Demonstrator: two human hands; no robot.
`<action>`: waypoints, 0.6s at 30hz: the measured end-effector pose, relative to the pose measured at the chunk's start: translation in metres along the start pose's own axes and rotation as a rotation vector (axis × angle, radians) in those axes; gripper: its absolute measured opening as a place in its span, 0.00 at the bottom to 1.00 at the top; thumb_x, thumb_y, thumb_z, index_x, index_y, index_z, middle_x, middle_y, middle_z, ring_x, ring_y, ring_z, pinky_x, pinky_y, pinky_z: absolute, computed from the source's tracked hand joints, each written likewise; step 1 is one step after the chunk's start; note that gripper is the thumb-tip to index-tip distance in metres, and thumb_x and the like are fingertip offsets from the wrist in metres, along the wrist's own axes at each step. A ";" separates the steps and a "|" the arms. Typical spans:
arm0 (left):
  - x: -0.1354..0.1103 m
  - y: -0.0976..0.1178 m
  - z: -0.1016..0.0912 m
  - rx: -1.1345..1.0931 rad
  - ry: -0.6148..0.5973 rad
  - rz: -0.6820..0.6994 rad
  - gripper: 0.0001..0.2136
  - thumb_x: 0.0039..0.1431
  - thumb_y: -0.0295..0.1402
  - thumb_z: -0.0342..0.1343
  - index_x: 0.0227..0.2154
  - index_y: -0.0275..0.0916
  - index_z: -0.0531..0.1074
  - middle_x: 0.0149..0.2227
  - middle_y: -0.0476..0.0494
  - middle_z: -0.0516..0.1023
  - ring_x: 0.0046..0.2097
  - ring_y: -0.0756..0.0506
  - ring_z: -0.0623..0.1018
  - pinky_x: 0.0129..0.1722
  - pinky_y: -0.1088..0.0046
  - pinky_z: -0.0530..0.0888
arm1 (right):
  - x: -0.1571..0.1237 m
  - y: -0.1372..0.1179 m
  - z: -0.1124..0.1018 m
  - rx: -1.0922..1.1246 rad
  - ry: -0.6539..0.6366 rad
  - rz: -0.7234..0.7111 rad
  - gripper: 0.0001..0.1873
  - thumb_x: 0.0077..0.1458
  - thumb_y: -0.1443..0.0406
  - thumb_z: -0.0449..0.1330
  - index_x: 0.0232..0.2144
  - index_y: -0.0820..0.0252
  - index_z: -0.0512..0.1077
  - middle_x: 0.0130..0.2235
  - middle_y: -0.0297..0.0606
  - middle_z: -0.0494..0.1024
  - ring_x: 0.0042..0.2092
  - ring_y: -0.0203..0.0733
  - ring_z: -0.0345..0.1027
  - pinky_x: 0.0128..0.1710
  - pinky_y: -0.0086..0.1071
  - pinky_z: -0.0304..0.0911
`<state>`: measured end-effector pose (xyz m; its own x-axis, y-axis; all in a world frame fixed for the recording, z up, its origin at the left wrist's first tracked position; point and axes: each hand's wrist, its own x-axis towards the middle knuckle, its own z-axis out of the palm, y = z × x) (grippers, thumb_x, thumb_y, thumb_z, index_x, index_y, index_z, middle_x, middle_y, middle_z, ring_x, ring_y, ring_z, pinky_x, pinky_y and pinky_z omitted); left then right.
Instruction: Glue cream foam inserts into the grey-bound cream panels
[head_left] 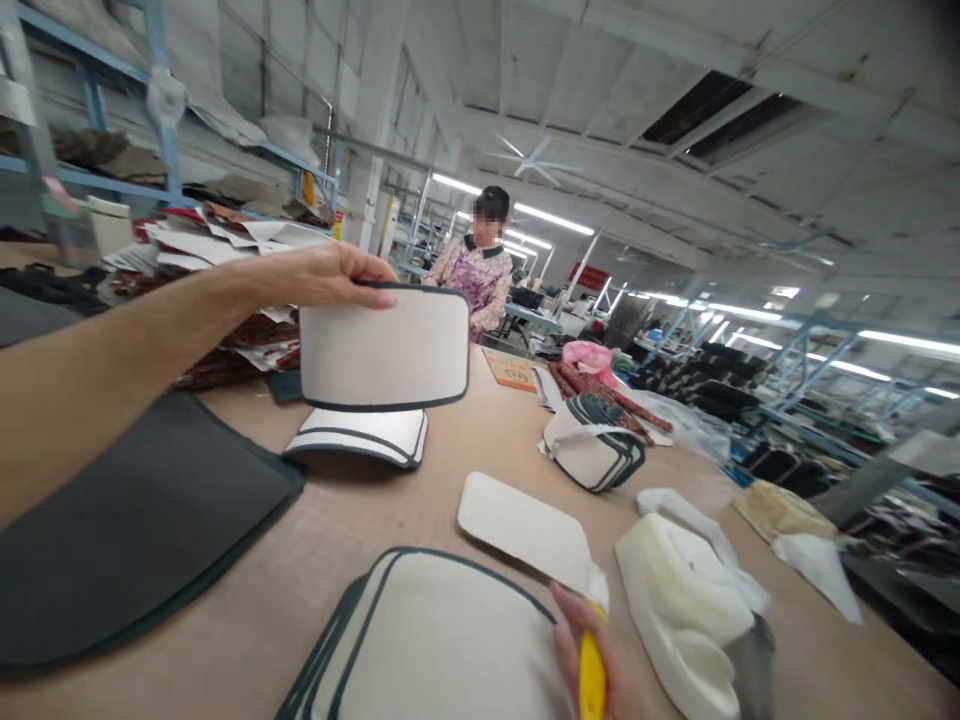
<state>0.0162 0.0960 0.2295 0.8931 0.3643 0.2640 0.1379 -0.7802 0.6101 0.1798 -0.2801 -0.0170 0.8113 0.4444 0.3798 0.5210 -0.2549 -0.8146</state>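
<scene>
My left hand is stretched out over the table and grips the top edge of a cream fabric panel with dark piping, holding it upright above a small stack of like panels. At the bottom edge my right hand is closed on a yellow-handled tool, and a flat white card piece lies just beyond it. Under that hand lies a larger stack of piped cream panels.
A dark grey mat covers the table's left. A bundle of piped panels, white foam pieces and red patterned fabric lie to the right. A person in a floral top works at the far end. Shelving with papers stands at left.
</scene>
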 end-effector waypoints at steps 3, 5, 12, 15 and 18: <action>-0.015 0.055 0.020 -0.116 -0.143 0.109 0.20 0.54 0.41 0.51 0.42 0.27 0.69 0.25 0.53 0.69 0.25 0.53 0.70 0.26 0.80 0.64 | 0.016 -0.020 -0.028 0.280 0.065 0.048 0.20 0.49 0.52 0.59 0.41 0.58 0.70 0.48 0.45 0.74 0.52 0.50 0.66 0.52 0.42 0.62; -0.021 0.087 0.048 -0.151 -0.278 0.230 0.14 0.55 0.37 0.53 0.38 0.29 0.71 0.27 0.51 0.71 0.28 0.50 0.71 0.27 0.78 0.66 | 0.025 -0.042 -0.047 0.391 0.061 0.049 0.22 0.48 0.54 0.61 0.44 0.56 0.68 0.51 0.45 0.72 0.52 0.49 0.66 0.52 0.40 0.62; -0.014 0.123 0.129 -0.205 -0.514 0.454 0.07 0.55 0.32 0.54 0.31 0.33 0.72 0.26 0.52 0.71 0.30 0.51 0.69 0.28 0.80 0.64 | 0.033 -0.087 -0.068 0.458 0.109 0.122 0.35 0.42 0.55 0.66 0.53 0.51 0.63 0.51 0.41 0.73 0.51 0.46 0.67 0.48 0.35 0.65; -0.011 0.099 0.141 -0.169 -0.657 0.331 0.12 0.53 0.36 0.57 0.37 0.34 0.72 0.25 0.53 0.71 0.28 0.51 0.68 0.25 0.79 0.62 | 0.027 -0.075 -0.071 0.415 0.148 0.269 0.40 0.39 0.52 0.66 0.55 0.52 0.62 0.46 0.39 0.76 0.50 0.48 0.67 0.47 0.37 0.65; -0.016 0.060 0.156 -0.195 -0.749 0.171 0.19 0.46 0.39 0.62 0.41 0.35 0.72 0.27 0.52 0.73 0.29 0.50 0.69 0.27 0.78 0.64 | 0.020 -0.055 -0.068 0.281 0.068 0.365 0.41 0.38 0.48 0.64 0.53 0.57 0.64 0.43 0.40 0.77 0.50 0.50 0.67 0.47 0.38 0.65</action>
<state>0.0771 -0.0360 0.1459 0.9553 -0.2454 -0.1648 -0.0425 -0.6658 0.7449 0.1855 -0.3155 0.0648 0.9486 0.3093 0.0669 0.1143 -0.1378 -0.9839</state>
